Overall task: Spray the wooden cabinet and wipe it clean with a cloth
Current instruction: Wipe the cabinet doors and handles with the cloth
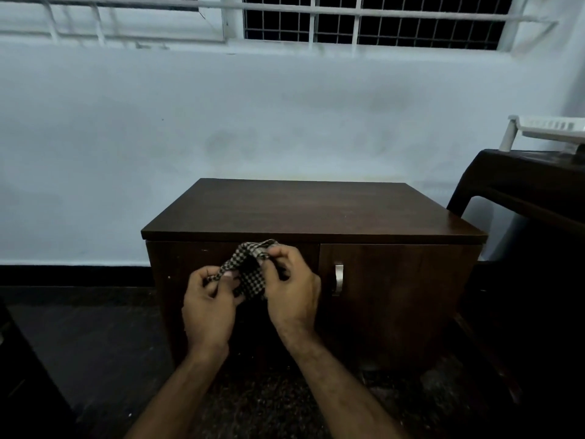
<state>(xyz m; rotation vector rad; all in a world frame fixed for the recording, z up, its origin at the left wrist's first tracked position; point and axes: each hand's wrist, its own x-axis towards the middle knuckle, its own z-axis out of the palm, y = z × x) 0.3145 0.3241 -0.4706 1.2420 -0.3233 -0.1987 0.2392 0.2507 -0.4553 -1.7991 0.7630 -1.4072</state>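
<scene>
Pale wall [221, 122] behind, faint grey smudges. Barred window [373, 20] along top, dark outside. Dark plastic chair [519, 185] well right of fingers, white slotted plastic item [550, 129] resting on it. Dark speckled floor [95, 337] below. Black skirting [72, 275] at wall base, left.

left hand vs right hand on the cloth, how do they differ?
The left hand sits lower and pinches the cloth's lower left edge, thumb on top; the right hand is higher, fingers curled over the cloth's upper right corner. The left hand's back faces the camera more squarely; the right hand is turned inward toward the left. Both grip the same checked cloth in front of the wooden cabinet, off its top.
</scene>
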